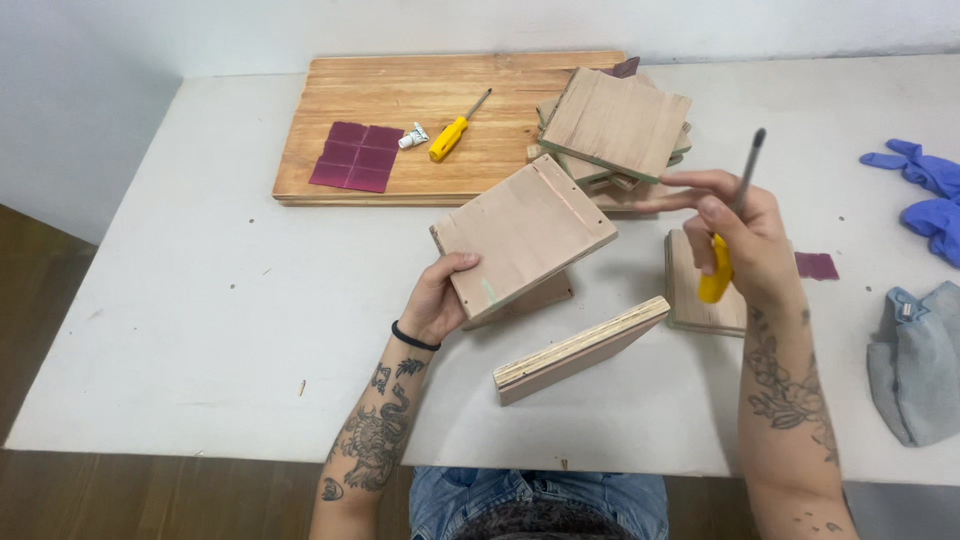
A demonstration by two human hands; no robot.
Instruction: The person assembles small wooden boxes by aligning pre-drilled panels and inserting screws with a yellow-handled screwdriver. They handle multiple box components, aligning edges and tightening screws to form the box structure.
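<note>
- A square plywood panel [523, 238] is tilted up over the middle of the white table [200, 300], its lower left corner gripped by the left hand [437, 300], thumb on its face.
- The right hand [745, 240], just right of the panel and apart from it, is closed around a yellow-handled screwdriver [730, 225], shaft pointing up, forefinger stretched towards the panel.
- A second panel [580, 350] lies near the front edge between both hands; another [695, 300] sits under the right hand.
- A stack of panels [615, 125] rests on the wooden board [400, 90] at the back edge, with a sandpaper sheet [357, 157] and a spare screwdriver [455, 130].
- Blue gloves [925, 190] and grey cloth [920, 365] lie by the right edge.
</note>
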